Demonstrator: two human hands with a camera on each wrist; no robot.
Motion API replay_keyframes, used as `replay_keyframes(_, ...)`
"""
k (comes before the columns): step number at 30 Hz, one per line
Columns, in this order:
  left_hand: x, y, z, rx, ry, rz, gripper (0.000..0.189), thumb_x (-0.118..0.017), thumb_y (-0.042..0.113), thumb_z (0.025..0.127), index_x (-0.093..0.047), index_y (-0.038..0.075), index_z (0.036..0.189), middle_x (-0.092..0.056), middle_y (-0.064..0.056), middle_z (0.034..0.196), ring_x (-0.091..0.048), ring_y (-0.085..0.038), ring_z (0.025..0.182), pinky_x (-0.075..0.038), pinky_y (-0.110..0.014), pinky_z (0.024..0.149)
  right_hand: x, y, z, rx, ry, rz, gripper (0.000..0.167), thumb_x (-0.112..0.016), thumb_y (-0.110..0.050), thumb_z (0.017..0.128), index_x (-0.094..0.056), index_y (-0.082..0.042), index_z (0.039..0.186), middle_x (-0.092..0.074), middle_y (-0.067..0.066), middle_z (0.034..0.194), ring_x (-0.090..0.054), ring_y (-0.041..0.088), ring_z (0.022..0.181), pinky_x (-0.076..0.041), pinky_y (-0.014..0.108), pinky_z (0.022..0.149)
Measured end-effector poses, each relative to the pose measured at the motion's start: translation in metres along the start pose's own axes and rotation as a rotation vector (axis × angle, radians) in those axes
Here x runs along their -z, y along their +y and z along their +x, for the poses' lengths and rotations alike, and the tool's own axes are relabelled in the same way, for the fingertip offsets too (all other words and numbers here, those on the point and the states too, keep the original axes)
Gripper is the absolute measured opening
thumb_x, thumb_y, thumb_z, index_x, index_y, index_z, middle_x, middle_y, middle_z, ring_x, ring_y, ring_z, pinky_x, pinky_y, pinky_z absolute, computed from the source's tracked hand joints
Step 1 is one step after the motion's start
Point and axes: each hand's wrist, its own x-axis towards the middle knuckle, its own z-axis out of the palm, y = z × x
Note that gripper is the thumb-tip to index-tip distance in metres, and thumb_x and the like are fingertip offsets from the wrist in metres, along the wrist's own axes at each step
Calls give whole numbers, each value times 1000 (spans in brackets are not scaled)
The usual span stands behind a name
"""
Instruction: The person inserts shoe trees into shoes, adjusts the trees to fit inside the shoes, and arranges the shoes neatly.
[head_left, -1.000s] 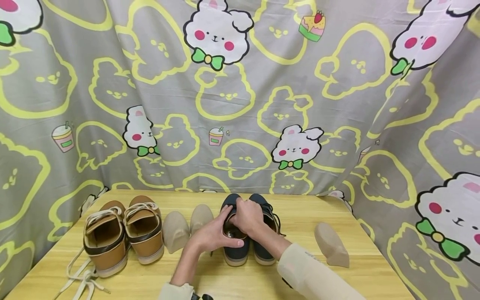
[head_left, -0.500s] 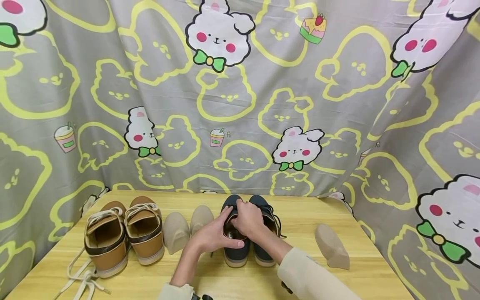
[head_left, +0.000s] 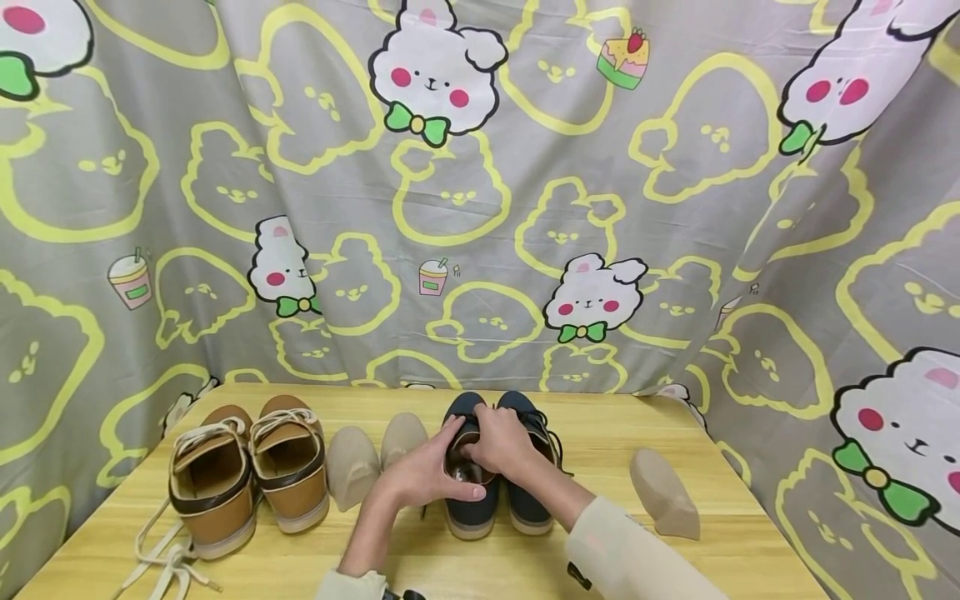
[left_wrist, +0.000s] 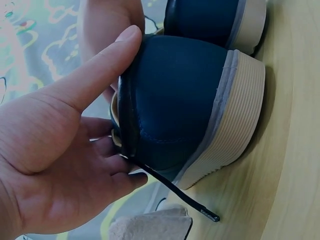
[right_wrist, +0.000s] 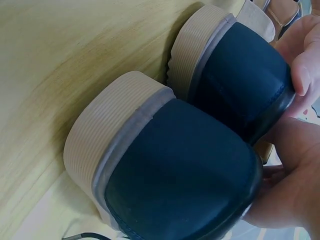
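Note:
Two navy lace-up shoes stand side by side, toes away from me. Over the left navy shoe [head_left: 472,512], my left hand [head_left: 423,475] holds the opening, with its thumb [left_wrist: 107,62] at the heel collar and fingers along the outer side. My right hand [head_left: 502,437] grips at the tongue of this same shoe, its thumb reaching into the opening; its other fingertips are hidden. A shiny brown insole shows inside. The right navy shoe [head_left: 528,504] sits under my right wrist. A black lace end [left_wrist: 200,207] hangs from the left shoe.
Two tan shoes [head_left: 217,508] with cream laces stand at the left of the wooden table [head_left: 450,575]. Two beige shoe-shaped inserts [head_left: 352,467] lie between the pairs, and another beige insert [head_left: 663,492] lies at the right. A patterned curtain [head_left: 480,192] hangs behind.
My right hand has shifted slightly back toward me in the shoe's opening, and more of the insole shows. My left hand keeps its place.

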Motion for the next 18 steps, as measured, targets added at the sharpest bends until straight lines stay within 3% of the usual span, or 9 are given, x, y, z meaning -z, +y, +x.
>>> replay_keyframes(11,4,0,0,-4,-30,-29,116,-83,48,82,-12,8,164,-17,-21,168,-31,-40,150,-41,-57,112,3,3,-3,22,-3,8,62,-82,-40,85,-63,-3,131,-69,20,115,-68,35,104,-59,43,77)
replay_keyframes(18,3,-2,1,-11,-21,-18,116,-83,48,82,-12,7,164,-18,-21,168,-34,-39,149,-41,-57,112,5,10,-10,20,44,110,67,-79,-41,88,-59,-3,138,-67,20,127,-66,37,115,-57,48,89)
